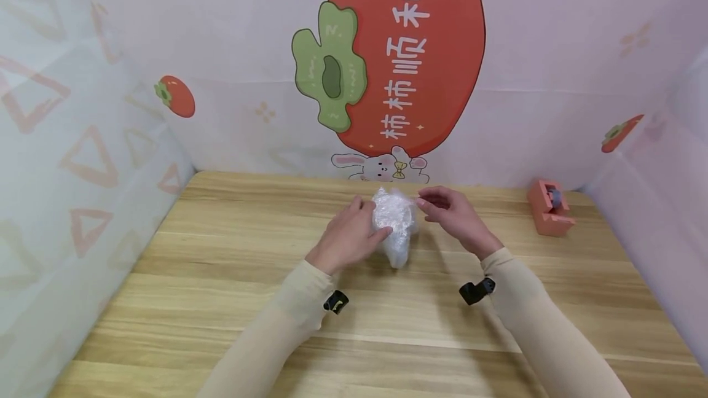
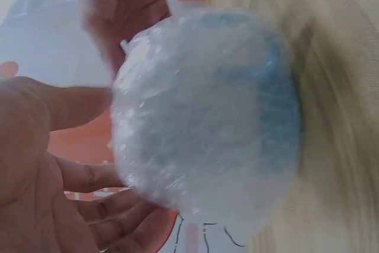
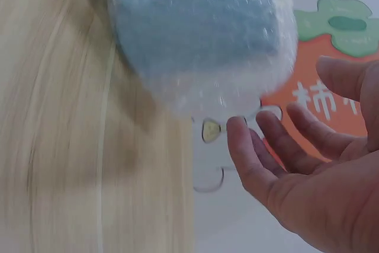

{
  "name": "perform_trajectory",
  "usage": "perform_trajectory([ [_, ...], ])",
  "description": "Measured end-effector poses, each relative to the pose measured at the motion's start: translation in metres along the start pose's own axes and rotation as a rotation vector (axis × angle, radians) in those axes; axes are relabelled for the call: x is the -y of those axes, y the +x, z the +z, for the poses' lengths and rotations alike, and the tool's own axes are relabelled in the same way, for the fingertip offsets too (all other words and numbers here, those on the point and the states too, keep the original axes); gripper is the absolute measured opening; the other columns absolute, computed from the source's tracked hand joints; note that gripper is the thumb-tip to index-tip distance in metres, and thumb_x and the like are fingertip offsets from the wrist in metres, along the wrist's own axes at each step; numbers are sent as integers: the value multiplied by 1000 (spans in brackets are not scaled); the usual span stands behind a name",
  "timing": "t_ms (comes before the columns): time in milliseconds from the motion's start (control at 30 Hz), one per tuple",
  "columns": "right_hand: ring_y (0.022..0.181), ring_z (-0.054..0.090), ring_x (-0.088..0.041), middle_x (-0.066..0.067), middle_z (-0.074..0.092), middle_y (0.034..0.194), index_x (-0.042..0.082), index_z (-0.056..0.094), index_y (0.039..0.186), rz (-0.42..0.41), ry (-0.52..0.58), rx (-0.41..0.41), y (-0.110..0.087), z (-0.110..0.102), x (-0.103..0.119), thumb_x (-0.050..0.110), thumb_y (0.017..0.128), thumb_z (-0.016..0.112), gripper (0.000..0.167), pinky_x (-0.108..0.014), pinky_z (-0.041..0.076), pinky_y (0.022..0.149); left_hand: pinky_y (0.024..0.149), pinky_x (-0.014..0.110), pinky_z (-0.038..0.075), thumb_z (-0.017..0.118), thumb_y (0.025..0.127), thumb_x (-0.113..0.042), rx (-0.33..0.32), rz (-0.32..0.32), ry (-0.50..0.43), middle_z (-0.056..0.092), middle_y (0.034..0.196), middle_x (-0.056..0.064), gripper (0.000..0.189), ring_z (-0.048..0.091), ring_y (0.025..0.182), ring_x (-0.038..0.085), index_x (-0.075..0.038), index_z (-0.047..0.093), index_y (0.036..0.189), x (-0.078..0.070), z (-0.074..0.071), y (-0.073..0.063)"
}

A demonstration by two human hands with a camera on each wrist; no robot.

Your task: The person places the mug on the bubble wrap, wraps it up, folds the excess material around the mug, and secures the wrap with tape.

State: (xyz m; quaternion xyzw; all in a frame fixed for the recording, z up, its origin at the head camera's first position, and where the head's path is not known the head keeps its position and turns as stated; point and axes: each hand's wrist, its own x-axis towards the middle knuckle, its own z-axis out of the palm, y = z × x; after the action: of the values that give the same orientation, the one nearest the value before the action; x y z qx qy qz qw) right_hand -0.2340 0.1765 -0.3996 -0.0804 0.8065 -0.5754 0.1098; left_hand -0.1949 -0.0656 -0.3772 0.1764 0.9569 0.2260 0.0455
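A bundle in clear bubble wrap [image 1: 394, 217] stands on the wooden table, with something bluish showing through the wrap [image 3: 201, 25]. My left hand [image 1: 347, 235] grips its left side. The thumb lies across the near side, and in the left wrist view the fingers [image 2: 95, 176] meet the wrap's edge. On the other side, my right hand [image 1: 456, 217] is close to the bundle's upper right edge. Its fingers [image 3: 243, 146] are loosely bent and spread from the thumb, with nothing seen between them. What the wrap encloses cannot be made out.
A pink tape dispenser [image 1: 550, 209] stands at the table's back right. Behind the wooden table [image 1: 221, 263] rises a printed cloth backdrop [image 1: 249, 29] with a large red persimmon, and cloth walls flank both sides. Dark wrist cameras [image 1: 335, 302] sit on both sleeves.
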Motion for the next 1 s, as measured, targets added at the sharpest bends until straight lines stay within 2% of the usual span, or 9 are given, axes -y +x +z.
perform_trajectory([
  [100, 122, 54, -44, -24, 55, 132, -4, 51, 138, 2, -41, -25, -11, -14, -5, 25, 104, 61, 46, -52, 51, 99, 98, 53, 51, 76, 91, -39, 19, -3, -81, 50, 141, 18, 79, 58, 118, 33, -1, 41, 152, 6, -6, 0],
  [200, 112, 60, -33, -20, 56, 124, -5, 49, 138, 11, -51, -85, -26, -32, -14, 28, 105, 59, 47, -42, 56, 94, 100, 54, 49, 83, 86, -36, 14, 2, -156, 46, 146, 15, 91, 54, 124, 32, -9, 33, 157, 14, -8, 3],
  [300, 95, 66, -15, -9, 62, 110, -7, 51, 133, 24, -39, -262, -46, -53, -26, 24, 104, 60, 43, -29, 59, 81, 105, 53, 46, 85, 84, -36, 10, 27, -176, 41, 152, 12, 93, 48, 131, 31, -14, 34, 158, 21, -7, 6],
  [400, 75, 64, -3, 5, 62, 93, -2, 57, 121, 67, -50, -530, -65, -80, -37, 19, 100, 63, 30, -21, 58, 65, 109, 51, 43, 83, 85, -40, 15, 55, -168, 40, 154, 11, 89, 44, 136, 30, -15, 37, 158, 24, -5, 9],
  [533, 67, 56, -4, 11, 57, 85, 10, 61, 112, 217, -203, -753, -81, -121, -45, 29, 96, 62, 25, -18, 50, 54, 109, 50, 42, 80, 86, -46, 9, 56, -138, 45, 152, 10, 88, 46, 136, 29, -14, 39, 157, 23, 0, 10],
  [667, 78, 53, -16, -6, 61, 101, 0, 62, 125, 360, -408, -694, -88, -152, -53, 46, 97, 56, 54, -25, 46, 54, 106, 49, 45, 81, 84, -49, -21, 18, -124, 49, 147, 12, 89, 51, 131, 29, -10, 43, 154, 19, 5, 11],
  [767, 85, 52, -25, -22, 61, 116, -8, 59, 132, 370, -499, -576, -87, -165, -59, 49, 99, 52, 67, -29, 46, 56, 103, 48, 48, 82, 82, -50, -47, -15, -124, 51, 143, 14, 90, 55, 125, 30, -7, 44, 152, 14, 10, 12],
  [833, 85, 50, -27, -25, 60, 116, -11, 60, 129, 354, -529, -504, -85, -169, -62, 51, 100, 50, 69, -30, 44, 57, 101, 48, 50, 82, 82, -51, -63, -33, -127, 51, 142, 15, 91, 56, 121, 31, -6, 45, 151, 10, 13, 12],
  [1000, 71, 48, -22, -10, 58, 84, -11, 64, 115, 359, -528, -417, -78, -176, -66, 54, 101, 47, 69, -34, 41, 52, 98, 49, 51, 82, 81, -52, -79, -58, -140, 52, 138, 15, 91, 58, 115, 29, -3, 45, 148, 3, 16, 11],
])
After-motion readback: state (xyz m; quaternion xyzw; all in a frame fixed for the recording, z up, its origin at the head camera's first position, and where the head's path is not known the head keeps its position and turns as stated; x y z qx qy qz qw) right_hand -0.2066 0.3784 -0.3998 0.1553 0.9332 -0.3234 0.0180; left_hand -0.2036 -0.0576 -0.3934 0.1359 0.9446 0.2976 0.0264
